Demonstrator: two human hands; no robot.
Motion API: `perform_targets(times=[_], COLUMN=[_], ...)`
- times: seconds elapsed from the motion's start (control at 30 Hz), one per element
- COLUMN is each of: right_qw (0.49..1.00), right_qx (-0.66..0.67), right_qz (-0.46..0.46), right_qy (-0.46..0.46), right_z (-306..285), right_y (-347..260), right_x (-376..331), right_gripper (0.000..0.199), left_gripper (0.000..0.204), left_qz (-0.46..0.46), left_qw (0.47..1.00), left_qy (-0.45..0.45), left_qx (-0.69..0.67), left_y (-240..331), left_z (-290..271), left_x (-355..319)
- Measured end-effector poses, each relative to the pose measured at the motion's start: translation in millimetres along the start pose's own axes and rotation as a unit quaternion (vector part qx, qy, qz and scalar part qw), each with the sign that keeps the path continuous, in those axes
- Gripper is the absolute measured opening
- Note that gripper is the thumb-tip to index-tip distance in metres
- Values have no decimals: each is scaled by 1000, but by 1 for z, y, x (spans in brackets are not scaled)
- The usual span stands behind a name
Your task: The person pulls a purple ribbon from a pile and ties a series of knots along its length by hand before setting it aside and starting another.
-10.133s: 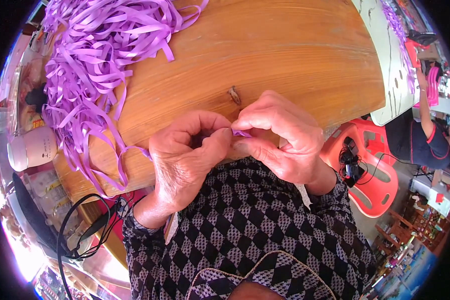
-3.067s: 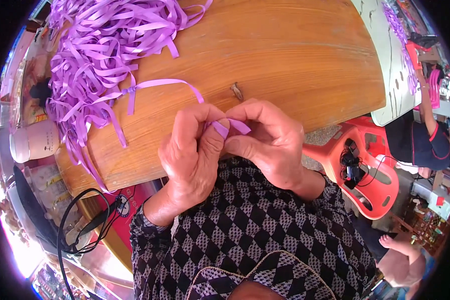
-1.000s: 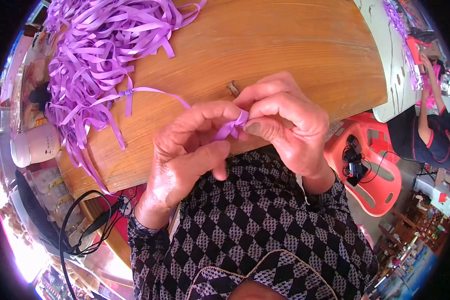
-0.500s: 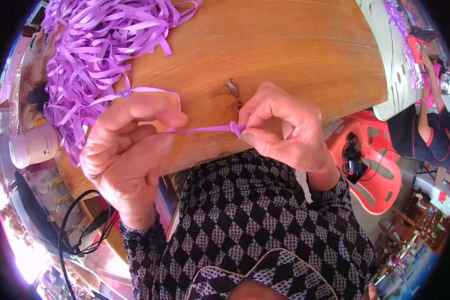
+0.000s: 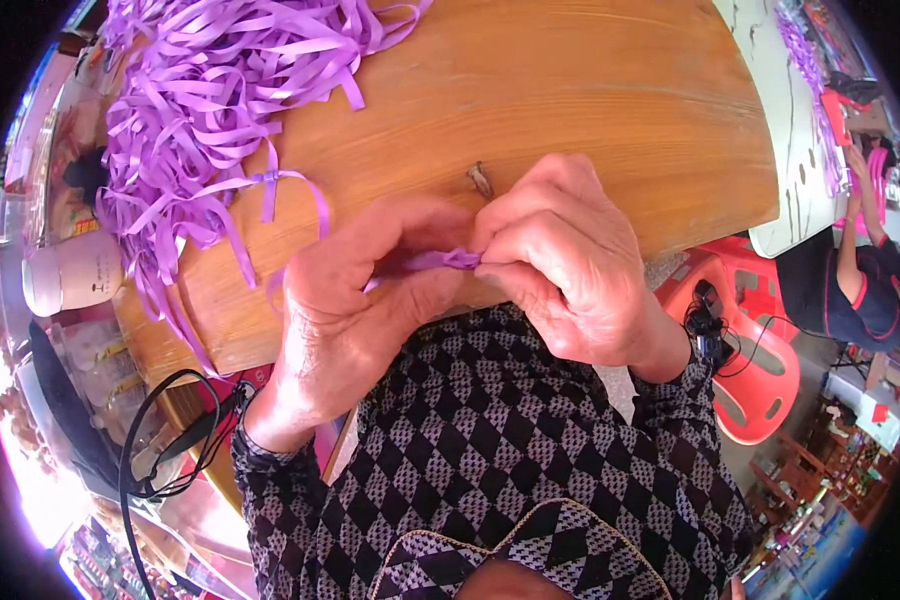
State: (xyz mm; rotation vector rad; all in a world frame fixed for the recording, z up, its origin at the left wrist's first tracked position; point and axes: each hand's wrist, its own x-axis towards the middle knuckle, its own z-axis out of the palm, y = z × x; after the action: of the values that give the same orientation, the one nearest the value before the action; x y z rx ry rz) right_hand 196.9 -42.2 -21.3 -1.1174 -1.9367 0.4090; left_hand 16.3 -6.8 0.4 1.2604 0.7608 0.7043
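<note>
Pinched between both hands, left hand [image 5: 355, 320] and right hand [image 5: 565, 265], purple ribbon strip [image 5: 440, 260] runs crosswise, its tail trailing leftward toward ribbon pile [image 5: 200, 100]

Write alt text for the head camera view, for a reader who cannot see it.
Two bare hands, left hand and right hand, meet at the near edge of a wooden table and pinch a short purple ribbon between their fingertips. A heap of loose purple ribbons lies on the table's far left.
</note>
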Motion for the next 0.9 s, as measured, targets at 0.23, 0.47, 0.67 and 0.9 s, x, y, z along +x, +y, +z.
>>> perform_targets(times=[0.23,0.47,0.67,0.9], right_qw=[995,995,997,999], right_qx=[-62,-5,38,23], right_qz=[-59,-53,2,-13], right_qy=[50,82,66,44], right_z=[1,-2,-5,3], right_y=[7,10,10,9], right_x=[-2,-3,-6,-5], right_gripper=[19,20,30,45], left_gripper=[13,15,16,14], left_qz=[-92,-154,-169,-197], left_qw=[993,984,976,967], left_qy=[25,52,63,65], left_qx=[69,-75,-123,-147], left_y=[-10,-17,-17,-12], left_z=[-1,2,3,6], left_x=[3,6,9,11])
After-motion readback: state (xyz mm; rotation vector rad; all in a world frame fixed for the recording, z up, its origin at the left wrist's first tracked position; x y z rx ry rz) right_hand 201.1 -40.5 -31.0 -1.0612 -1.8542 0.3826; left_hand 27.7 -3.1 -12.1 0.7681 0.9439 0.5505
